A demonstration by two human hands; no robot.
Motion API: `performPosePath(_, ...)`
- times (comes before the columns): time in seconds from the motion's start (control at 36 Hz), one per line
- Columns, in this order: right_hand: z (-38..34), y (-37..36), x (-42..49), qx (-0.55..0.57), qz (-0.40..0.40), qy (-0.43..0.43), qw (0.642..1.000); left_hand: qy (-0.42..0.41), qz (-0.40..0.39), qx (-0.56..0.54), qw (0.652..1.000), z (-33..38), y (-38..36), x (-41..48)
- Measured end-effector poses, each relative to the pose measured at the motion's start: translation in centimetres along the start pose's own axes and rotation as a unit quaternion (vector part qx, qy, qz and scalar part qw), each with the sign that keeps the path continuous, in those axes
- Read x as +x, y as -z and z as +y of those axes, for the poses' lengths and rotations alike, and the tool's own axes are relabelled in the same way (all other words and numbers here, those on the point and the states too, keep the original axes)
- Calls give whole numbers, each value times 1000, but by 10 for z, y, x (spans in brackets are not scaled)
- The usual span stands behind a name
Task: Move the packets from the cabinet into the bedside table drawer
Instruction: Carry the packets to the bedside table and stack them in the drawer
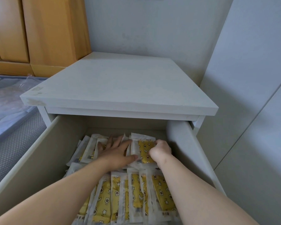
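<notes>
The white bedside table (118, 88) has its top drawer (37, 153) pulled out, filled with several clear packets printed in yellow with stars and moons. My left hand (115, 151) lies flat with spread fingers on the packets at the back of the drawer. Beside it, my right hand (161, 151) curls its fingers round the right edge of the top yellow packet (144, 151) in the back stack. More packets (136, 197) lie in rows at the front, partly under my forearms.
A mattress in plastic wrap (8, 101) lies to the left of the table. Wooden wardrobe doors (39, 30) stand behind it. A white cabinet panel (253, 95) rises on the right, close to the drawer's right wall (193, 143).
</notes>
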State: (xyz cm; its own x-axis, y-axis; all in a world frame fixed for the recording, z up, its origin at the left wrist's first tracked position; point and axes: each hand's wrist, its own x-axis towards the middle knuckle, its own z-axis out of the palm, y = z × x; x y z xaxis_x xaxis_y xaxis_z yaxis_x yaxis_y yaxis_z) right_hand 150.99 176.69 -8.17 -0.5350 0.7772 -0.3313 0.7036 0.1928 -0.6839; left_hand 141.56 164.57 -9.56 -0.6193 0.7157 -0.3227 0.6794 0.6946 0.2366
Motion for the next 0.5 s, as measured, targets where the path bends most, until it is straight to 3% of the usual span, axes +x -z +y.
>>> performPosePath(0.14,2,-3,-1,-124,39,4,992,-1,5,23,1000,-3,-5,0)
performPosePath(0.28,0,0,-14,-280,22,138,950,4,17,57,998,-2,-7,1)
performPosePath(0.39,0,-4,-13,-276,-82,121,950,-6,-15,66,998,4,-8,0)
performPosePath(0.5,1,-1,-12,-288,-85,113,947,11,-31,74,997,7,-12,2)
